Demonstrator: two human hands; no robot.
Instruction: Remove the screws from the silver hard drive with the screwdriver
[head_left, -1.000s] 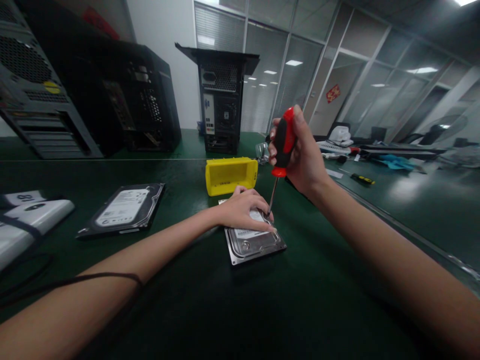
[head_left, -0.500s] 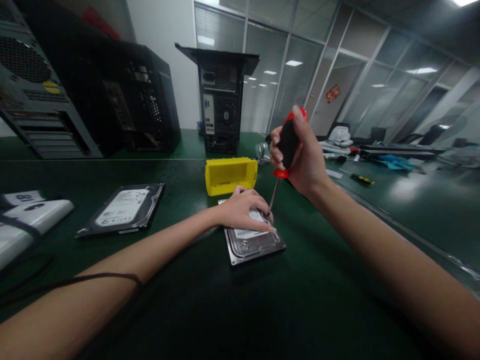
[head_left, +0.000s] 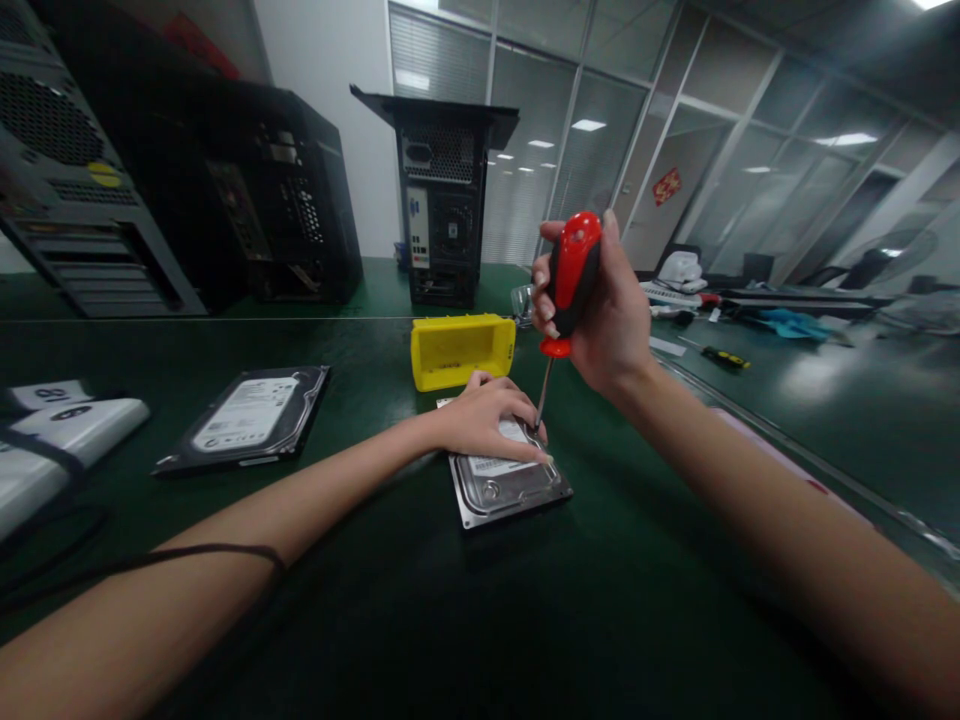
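Note:
A silver hard drive (head_left: 511, 497) lies flat on the green tabletop, label up. My left hand (head_left: 489, 418) lies across its upper half and grips it, covering much of the label. My right hand (head_left: 611, 310) is wrapped around the handle of a red and black screwdriver (head_left: 576, 270). The screwdriver's shaft points down, slightly tilted, and its tip meets the drive's right side beside my left fingertips. Exactly what the tip touches is hidden by those fingers. Just behind the drive, a yellow plastic bin (head_left: 463, 352) has its open side toward me.
A second hard drive (head_left: 247, 415) lies to the left, near a white device (head_left: 67, 445) with a dark cable. Computer cases (head_left: 442, 210) stand along the back. On the right are a yellow and black screwdriver (head_left: 725, 357), blue cloth (head_left: 799, 324) and a pink item (head_left: 795, 463) behind my forearm.
My right hand has turned the screwdriver handle, so more of its red side shows, and the handle has tipped slightly left. My left hand and the hard drive stay in place.

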